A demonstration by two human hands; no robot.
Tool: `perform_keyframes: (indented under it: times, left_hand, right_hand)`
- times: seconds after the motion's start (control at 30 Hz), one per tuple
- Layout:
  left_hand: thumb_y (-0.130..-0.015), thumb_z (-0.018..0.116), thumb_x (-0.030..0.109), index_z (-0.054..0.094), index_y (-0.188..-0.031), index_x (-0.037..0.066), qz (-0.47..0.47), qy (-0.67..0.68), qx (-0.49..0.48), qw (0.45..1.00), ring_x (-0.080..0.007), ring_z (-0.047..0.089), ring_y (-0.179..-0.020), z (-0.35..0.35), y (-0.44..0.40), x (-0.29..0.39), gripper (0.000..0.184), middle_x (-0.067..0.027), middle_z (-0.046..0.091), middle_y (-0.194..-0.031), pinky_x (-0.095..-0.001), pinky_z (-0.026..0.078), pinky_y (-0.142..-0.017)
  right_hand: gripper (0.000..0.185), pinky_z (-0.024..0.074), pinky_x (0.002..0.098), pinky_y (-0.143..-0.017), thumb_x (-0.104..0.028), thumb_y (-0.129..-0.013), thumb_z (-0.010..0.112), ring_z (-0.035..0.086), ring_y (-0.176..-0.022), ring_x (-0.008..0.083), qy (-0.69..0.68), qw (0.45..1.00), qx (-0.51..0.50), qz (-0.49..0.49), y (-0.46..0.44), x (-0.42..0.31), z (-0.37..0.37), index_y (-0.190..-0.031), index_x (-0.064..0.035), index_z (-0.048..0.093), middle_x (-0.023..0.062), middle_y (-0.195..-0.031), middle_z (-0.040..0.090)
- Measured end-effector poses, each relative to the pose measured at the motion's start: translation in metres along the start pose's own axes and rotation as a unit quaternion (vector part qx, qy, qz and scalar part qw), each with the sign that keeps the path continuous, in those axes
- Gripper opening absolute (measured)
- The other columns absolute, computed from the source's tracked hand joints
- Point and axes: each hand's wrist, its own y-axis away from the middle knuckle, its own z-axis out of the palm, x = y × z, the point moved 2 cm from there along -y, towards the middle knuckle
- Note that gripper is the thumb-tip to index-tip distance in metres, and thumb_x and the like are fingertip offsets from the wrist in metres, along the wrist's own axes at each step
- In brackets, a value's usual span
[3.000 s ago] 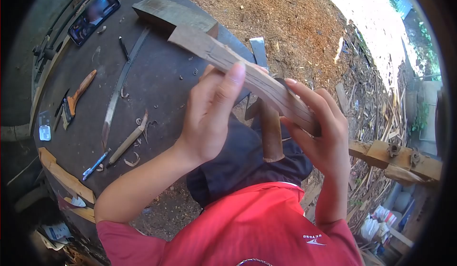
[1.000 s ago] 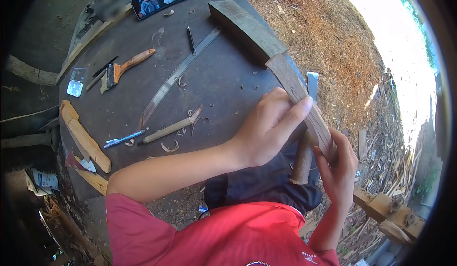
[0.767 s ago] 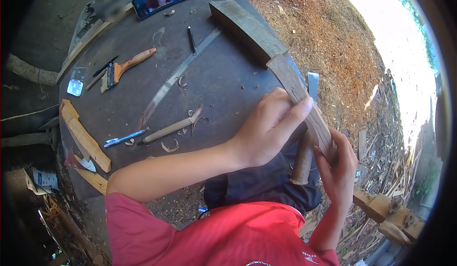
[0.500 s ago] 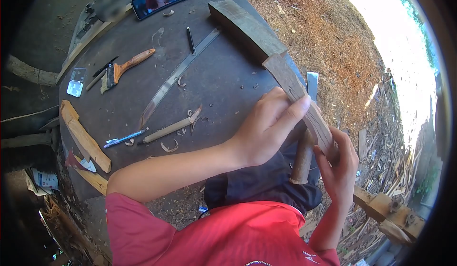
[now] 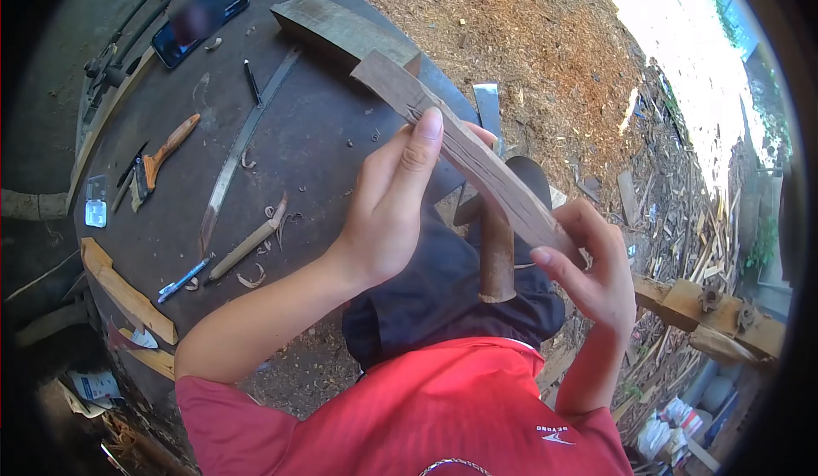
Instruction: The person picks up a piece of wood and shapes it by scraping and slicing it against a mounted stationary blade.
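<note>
A long, slightly curved piece of wood (image 5: 473,165), with dark cracks along its face, slants across the middle of the view. My left hand (image 5: 396,190) grips its upper half, thumb pressed on the top face. Around the lower right end are the fingers of my right hand (image 5: 596,263). Beneath the wood, a tool with a round wooden handle (image 5: 497,259) stands over my lap, partly covered; a flat metal blade (image 5: 487,105) shows beyond the wood. The far end of the held wood overlaps a thick wooden block (image 5: 341,28) on the dark table (image 5: 315,178).
A metal strip (image 5: 243,148), black pen (image 5: 252,81), brush (image 5: 170,148), blue pen (image 5: 185,279), thin stick (image 5: 247,242) and curled shavings lie on the table. A phone (image 5: 200,20) is at the far edge. Curved wood (image 5: 128,288) lies left; sawdust (image 5: 554,58) covers the ground.
The held wood has tilted flatter and its far end has swung left, both hands still on it. The whole view has shifted, so the table items sit further left.
</note>
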Motion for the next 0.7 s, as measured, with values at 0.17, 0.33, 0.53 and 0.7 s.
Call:
perform_keyframes:
  times: [0.17, 0.33, 0.53, 0.7]
  left_hand:
    - [-0.125, 0.033, 0.041, 0.069, -0.138, -0.005, 0.047, -0.065, -0.001, 0.997, -0.0183, 0.069, -0.117, 0.003, 0.0, 0.004, 0.059, -0.0106, 0.077, -0.119, -0.0383, 0.051, -0.109]
    - [-0.108, 0.068, 0.022, 0.065, -0.146, 0.0, 0.175, -0.331, -0.039, 0.927, -0.0287, 0.062, -0.125, 0.007, 0.002, -0.003, 0.044, -0.0164, 0.067, -0.132, -0.042, 0.044, -0.115]
    - [-0.104, 0.074, 0.036, 0.045, -0.163, -0.004, 0.242, -0.52, -0.038, 0.818, -0.0413, 0.048, -0.144, 0.022, 0.018, -0.012, 0.077, -0.0241, 0.049, -0.157, -0.0516, 0.039, -0.122]
    - [-0.106, 0.071, 0.042, 0.047, -0.159, -0.014, 0.251, -0.554, -0.034, 0.793, -0.0431, 0.047, -0.149, 0.022, 0.017, -0.017, 0.081, -0.0266, 0.051, -0.157, -0.0536, 0.038, -0.126]
  right_hand:
    - [0.029, 0.0436, 0.0249, -0.055, -0.023, -0.118, 0.062, 0.059, -0.061, 0.007, -0.236, 0.965, -0.064, 0.091, 0.008, -0.006, 0.005, -0.135, -0.0003, 0.056, 0.0035, -0.083, 0.07]
    - [0.03, 0.0519, 0.0363, -0.063, -0.02, -0.12, 0.056, 0.067, -0.068, 0.0203, -0.03, 0.992, 0.119, 0.013, -0.036, -0.013, 0.012, -0.146, -0.0037, 0.051, 0.0111, -0.082, 0.069]
    - [0.056, 0.0563, 0.054, -0.083, -0.015, -0.115, 0.061, 0.076, -0.093, 0.0482, 0.229, 0.955, 0.152, -0.114, -0.084, -0.014, 0.031, -0.169, -0.0168, 0.05, 0.0298, -0.101, 0.076]
    - [0.051, 0.0558, 0.0565, -0.075, -0.012, -0.113, 0.061, 0.077, -0.084, 0.0477, 0.319, 0.933, 0.142, -0.088, -0.098, -0.031, 0.035, -0.164, -0.0169, 0.059, 0.0284, -0.096, 0.077]
